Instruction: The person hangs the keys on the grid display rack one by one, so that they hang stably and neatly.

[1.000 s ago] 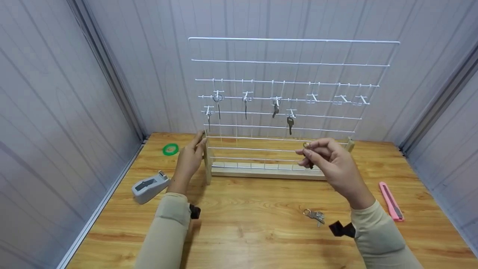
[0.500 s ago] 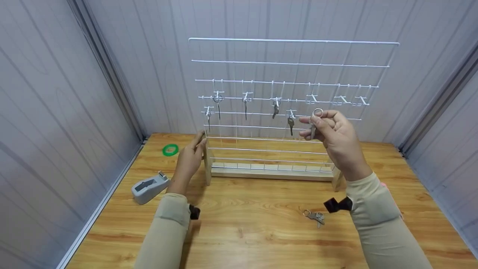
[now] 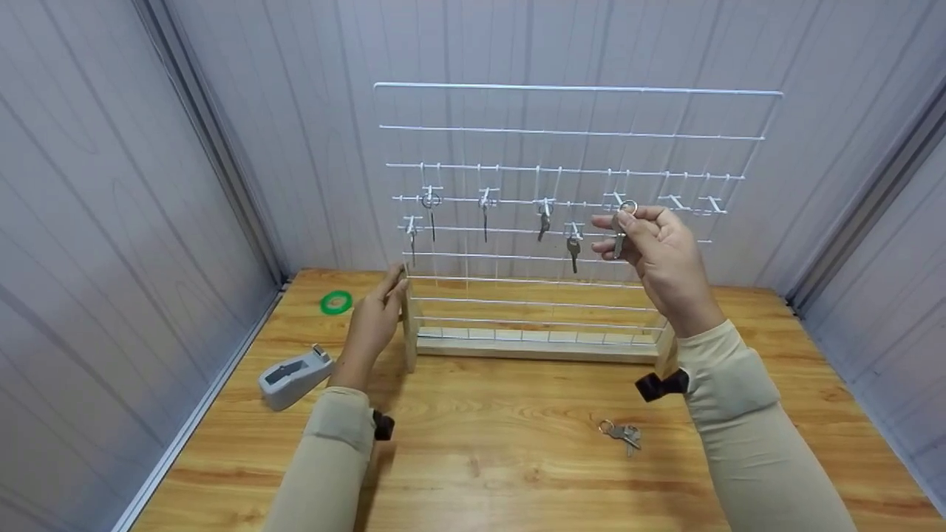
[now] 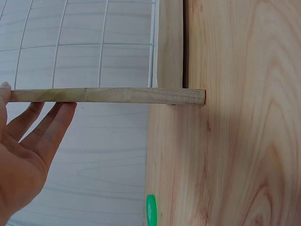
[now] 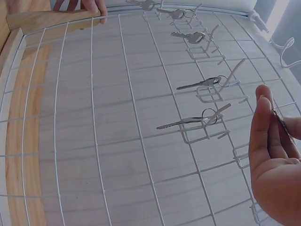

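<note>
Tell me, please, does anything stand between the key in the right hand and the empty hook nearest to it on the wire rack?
Nothing visible does. The right hand pinches the key with its ring raised just beside the empty hook on the wire rack. The nearest hung key hangs lower and to the left, apart from it.

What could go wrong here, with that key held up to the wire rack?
The right hand only pinches the silver key on its ring, so it might slip and drop. The empty white hook is thin, easy to miss. The white wire rack, steadied by the left hand, could tip if pushed.
</note>
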### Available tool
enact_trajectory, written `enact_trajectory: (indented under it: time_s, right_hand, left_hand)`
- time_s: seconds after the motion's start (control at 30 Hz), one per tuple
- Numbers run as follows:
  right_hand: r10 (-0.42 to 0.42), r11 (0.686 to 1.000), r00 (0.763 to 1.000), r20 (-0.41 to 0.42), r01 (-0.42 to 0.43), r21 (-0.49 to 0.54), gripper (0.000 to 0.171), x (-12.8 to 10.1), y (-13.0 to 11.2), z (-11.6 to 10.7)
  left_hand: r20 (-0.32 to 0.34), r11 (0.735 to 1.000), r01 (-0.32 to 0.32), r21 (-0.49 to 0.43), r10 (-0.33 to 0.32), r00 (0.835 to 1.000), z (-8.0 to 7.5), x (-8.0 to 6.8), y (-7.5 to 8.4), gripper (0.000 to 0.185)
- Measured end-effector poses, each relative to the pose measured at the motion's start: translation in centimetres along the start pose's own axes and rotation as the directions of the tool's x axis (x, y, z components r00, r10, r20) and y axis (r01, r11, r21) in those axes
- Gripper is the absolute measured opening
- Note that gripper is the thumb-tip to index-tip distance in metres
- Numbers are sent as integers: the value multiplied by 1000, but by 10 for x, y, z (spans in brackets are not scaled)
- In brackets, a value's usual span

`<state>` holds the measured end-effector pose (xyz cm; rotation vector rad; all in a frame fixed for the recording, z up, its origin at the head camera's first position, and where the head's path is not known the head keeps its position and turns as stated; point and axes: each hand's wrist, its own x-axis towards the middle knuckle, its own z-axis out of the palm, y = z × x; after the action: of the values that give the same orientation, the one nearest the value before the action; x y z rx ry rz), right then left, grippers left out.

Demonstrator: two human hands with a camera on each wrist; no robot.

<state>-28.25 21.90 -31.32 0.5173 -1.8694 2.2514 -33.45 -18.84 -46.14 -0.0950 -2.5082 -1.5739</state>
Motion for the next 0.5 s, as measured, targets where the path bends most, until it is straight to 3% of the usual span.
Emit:
enact_trajectory:
  time_s: [0.5]
  right_hand:
    - [76, 997, 997, -29, -76, 26, 17, 18, 9, -5]
  left_hand:
    - [19, 1000, -13, 12, 13, 1000, -2, 0, -1, 52]
